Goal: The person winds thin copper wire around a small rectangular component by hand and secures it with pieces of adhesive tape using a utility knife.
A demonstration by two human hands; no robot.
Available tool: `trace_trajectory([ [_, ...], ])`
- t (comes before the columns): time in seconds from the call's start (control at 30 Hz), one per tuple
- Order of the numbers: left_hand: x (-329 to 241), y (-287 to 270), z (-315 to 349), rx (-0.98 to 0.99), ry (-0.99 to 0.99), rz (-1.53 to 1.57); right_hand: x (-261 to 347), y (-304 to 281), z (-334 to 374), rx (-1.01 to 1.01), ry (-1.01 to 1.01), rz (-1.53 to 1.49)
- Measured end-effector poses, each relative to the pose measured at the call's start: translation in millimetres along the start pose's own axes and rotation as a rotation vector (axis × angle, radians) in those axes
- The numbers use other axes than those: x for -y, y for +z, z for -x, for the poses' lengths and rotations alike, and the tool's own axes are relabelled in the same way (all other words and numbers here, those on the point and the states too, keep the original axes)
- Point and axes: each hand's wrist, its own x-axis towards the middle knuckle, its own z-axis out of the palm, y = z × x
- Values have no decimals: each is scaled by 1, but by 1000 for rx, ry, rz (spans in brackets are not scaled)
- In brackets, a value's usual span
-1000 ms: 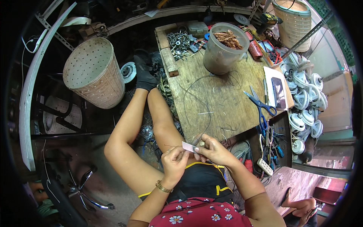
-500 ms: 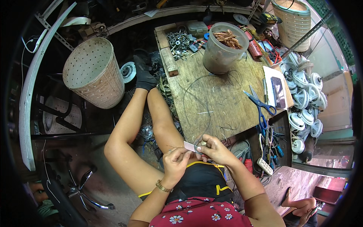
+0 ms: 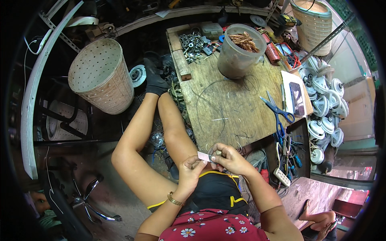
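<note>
Above my lap, my two hands meet around a small flat pale pinkish rectangular piece (image 3: 204, 156). My right hand (image 3: 230, 159) is closed on the piece's right end, with a bit of red showing under its fingers. Just to the left, my left hand (image 3: 190, 169) is closed too, its thumb and forefinger pinched at the piece's lower edge. Whether those left fingers hold the piece itself or something thin beside it is hidden. A wristwatch with a gold band (image 3: 174, 199) is on my left wrist.
A wooden tabletop (image 3: 209, 96) carries a plastic bucket (image 3: 232, 66) of copper wire, loose wires, metal parts (image 3: 192, 47), blue scissors (image 3: 277, 110) and a phone (image 3: 296, 98). A perforated basket (image 3: 102, 86) stands left. White wheel-like parts (image 3: 321, 106) pile up right. Another person sits at lower right.
The pale piece has tilted slightly and shifted a little to the right between my fingers. The whole view has moved very slightly; both hands remain close together.
</note>
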Motion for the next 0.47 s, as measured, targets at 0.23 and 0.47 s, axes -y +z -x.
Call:
trace_trajectory([
  [0.23,7,-4,-2,30,141,-221,3,0,2,-7,-14,8],
  [0.47,1,-8,-1,102,-134,-33,0,-7,2,15,40,-3],
])
